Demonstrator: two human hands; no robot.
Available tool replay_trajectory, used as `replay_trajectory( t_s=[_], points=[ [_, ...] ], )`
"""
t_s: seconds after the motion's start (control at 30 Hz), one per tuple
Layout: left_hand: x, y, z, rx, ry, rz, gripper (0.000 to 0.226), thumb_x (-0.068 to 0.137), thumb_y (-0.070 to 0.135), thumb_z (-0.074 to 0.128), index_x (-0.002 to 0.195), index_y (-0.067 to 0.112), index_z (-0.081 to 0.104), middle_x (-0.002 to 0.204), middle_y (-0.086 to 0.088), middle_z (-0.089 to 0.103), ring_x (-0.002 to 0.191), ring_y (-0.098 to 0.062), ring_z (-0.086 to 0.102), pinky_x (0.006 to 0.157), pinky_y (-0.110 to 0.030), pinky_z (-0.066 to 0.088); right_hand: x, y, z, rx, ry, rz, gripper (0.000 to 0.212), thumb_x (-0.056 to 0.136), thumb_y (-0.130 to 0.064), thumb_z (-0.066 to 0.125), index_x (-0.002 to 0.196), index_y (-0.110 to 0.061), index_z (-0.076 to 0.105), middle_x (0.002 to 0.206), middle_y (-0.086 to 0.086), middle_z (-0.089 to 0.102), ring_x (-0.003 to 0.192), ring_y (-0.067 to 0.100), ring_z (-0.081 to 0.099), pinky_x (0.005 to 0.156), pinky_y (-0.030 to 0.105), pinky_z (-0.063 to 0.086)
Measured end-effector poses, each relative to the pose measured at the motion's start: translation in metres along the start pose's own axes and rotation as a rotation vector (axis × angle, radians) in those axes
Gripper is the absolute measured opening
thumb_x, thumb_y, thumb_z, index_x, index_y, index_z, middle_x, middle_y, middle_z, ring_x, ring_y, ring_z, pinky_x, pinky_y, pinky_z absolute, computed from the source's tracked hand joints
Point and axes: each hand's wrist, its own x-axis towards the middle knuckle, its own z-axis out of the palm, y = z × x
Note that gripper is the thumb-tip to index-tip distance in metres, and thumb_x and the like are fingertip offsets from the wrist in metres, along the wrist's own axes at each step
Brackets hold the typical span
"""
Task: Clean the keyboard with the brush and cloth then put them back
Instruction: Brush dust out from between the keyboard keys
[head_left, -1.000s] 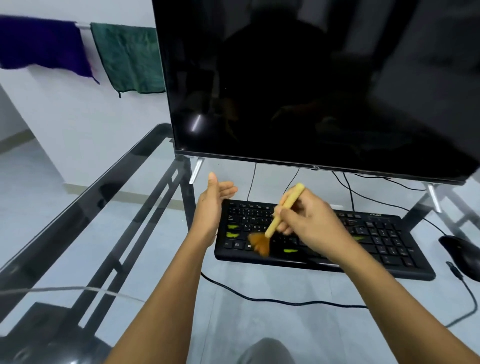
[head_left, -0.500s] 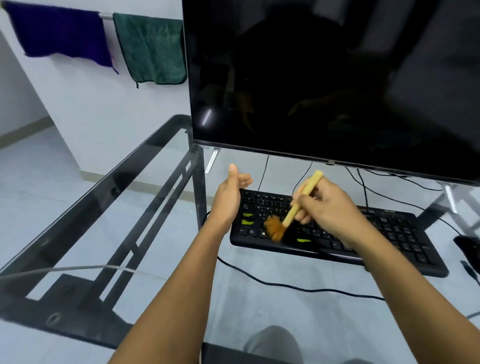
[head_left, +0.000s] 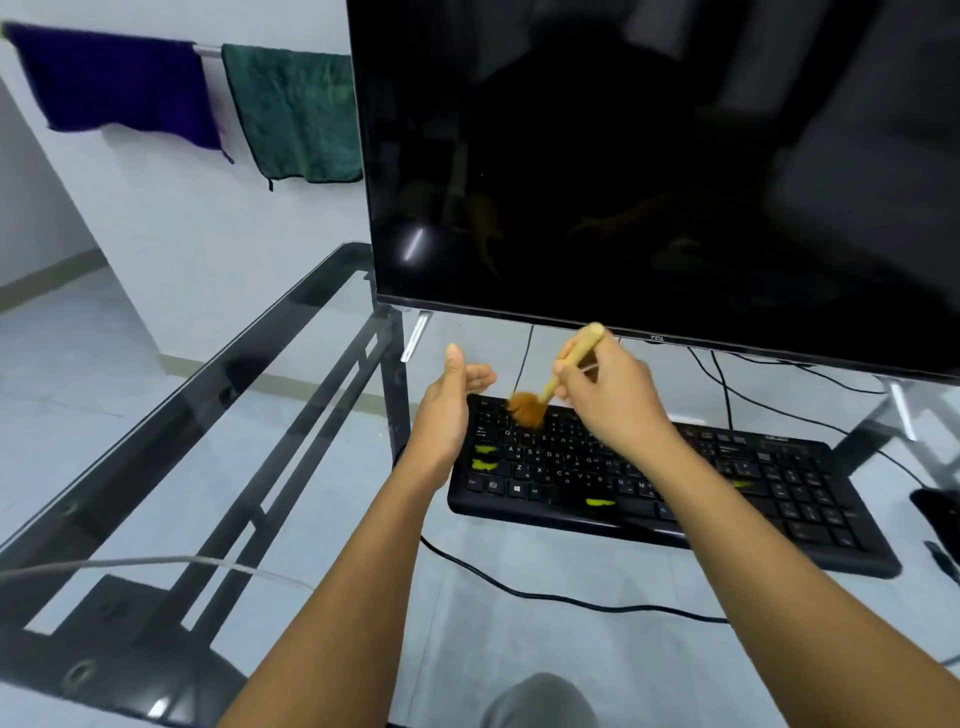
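While right hand (head_left: 613, 400) pinches brush (head_left: 527, 408) on keyboard (head_left: 779, 483) upper keys, left hand (head_left: 447, 410) slack beside it

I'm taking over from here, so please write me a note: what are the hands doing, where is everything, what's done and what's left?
The right hand grips the brush by its handle, with the bristles on the upper-left keys of the keyboard.
The left hand is open and upright at the keyboard's left end, holding nothing.
The purple cloth and green cloth hang on the wall rail, untouched.
Done: brushing is under way; yellow-green smudges are on several keys.
Left: finish brushing, wipe with a cloth, put brush and cloth back.
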Motion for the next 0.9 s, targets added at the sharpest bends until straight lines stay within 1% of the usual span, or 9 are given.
replay_trajectory(
  t_s=[0.1,0.17,0.23,0.3,0.43,0.57,0.7,0.8,0.9],
  points=[
    [0.001,-0.001,-0.001,0.008,-0.018,0.029,0.075,0.083,0.078,0.019,0.101,0.025,0.069,0.111,0.006,0.07,0.114,-0.009,0.059,0.111,-0.045,0.033,0.008,-0.004,0.006,0.117,0.128,-0.054,0.004,0.096,-0.011,0.053,0.094,-0.013,0.056,0.081,0.001,0.066,0.069,0.001,0.067,0.066,0.017,0.054],
    [0.0,-0.001,-0.001,0.014,-0.03,0.052,0.074,0.083,0.079,0.019,0.093,0.024,0.069,0.106,0.004,0.071,0.107,-0.009,0.061,0.108,-0.047,0.037,0.009,-0.005,0.012,0.147,-0.024,0.001,0.005,0.097,-0.014,0.054,0.095,-0.018,0.056,0.085,0.004,0.068,0.074,0.012,0.069,0.072,0.026,0.059],
    [0.0,-0.002,-0.001,0.004,-0.016,0.031,0.076,0.078,0.082,0.02,0.1,0.026,0.067,0.109,0.006,0.071,0.112,-0.009,0.06,0.111,-0.045,0.034,0.009,-0.005,0.017,0.014,-0.08,-0.009,0.005,0.097,-0.014,0.051,0.094,-0.018,0.054,0.091,0.005,0.066,0.076,0.012,0.068,0.066,0.02,0.055],
    [0.002,-0.004,-0.002,-0.001,-0.016,0.026,0.075,0.077,0.082,0.019,0.102,0.031,0.068,0.111,0.007,0.071,0.116,-0.01,0.058,0.112,-0.044,0.031,0.011,-0.006,0.014,0.036,0.042,-0.025,0.008,0.096,-0.01,0.048,0.093,-0.015,0.053,0.091,0.005,0.065,0.076,0.013,0.068,0.06,0.015,0.05],
    [0.001,-0.007,-0.002,-0.003,0.004,0.041,0.07,0.084,0.075,0.019,0.101,0.031,0.069,0.111,0.004,0.071,0.114,-0.011,0.06,0.11,-0.044,0.035,0.006,-0.002,0.013,0.127,-0.118,0.059,0.004,0.096,-0.012,0.053,0.097,-0.013,0.056,0.085,0.008,0.069,0.075,0.02,0.071,0.075,0.035,0.06],
    [0.0,-0.01,-0.001,0.04,0.008,0.054,0.071,0.088,0.073,0.018,0.11,0.026,0.066,0.115,0.006,0.068,0.116,-0.008,0.058,0.111,-0.042,0.034,0.0,0.001,0.004,0.095,0.071,0.013,0.003,0.097,-0.013,0.053,0.096,-0.011,0.055,0.081,0.002,0.068,0.067,0.001,0.066,0.062,0.013,0.051],
    [-0.003,-0.004,0.002,0.093,-0.007,0.037,0.071,0.092,0.068,0.018,0.116,0.021,0.064,0.116,0.006,0.067,0.116,-0.008,0.056,0.107,-0.033,0.033,-0.011,0.002,-0.004,0.117,-0.078,0.054,0.006,0.095,-0.015,0.056,0.091,-0.019,0.057,0.077,-0.002,0.068,0.077,0.013,0.07,0.075,0.031,0.059],
    [-0.007,0.004,0.002,0.141,-0.037,0.004,0.07,0.094,0.063,0.015,0.121,0.018,0.062,0.12,0.007,0.064,0.117,-0.007,0.052,0.101,-0.028,0.029,-0.017,0.003,-0.017,0.063,0.043,0.027,0.005,0.096,-0.012,0.054,0.092,-0.01,0.056,0.078,-0.007,0.064,0.074,0.0,0.066,0.066,0.015,0.05],
    [-0.01,0.012,0.003,0.16,-0.04,-0.016,0.068,0.097,0.06,0.014,0.119,0.017,0.062,0.12,0.004,0.064,0.119,-0.01,0.05,0.105,-0.031,0.027,-0.027,0.003,-0.031,0.199,-0.033,0.07,0.006,0.096,-0.011,0.054,0.093,-0.015,0.058,0.08,0.005,0.07,0.075,0.014,0.07,0.075,0.03,0.058]
  ],
)
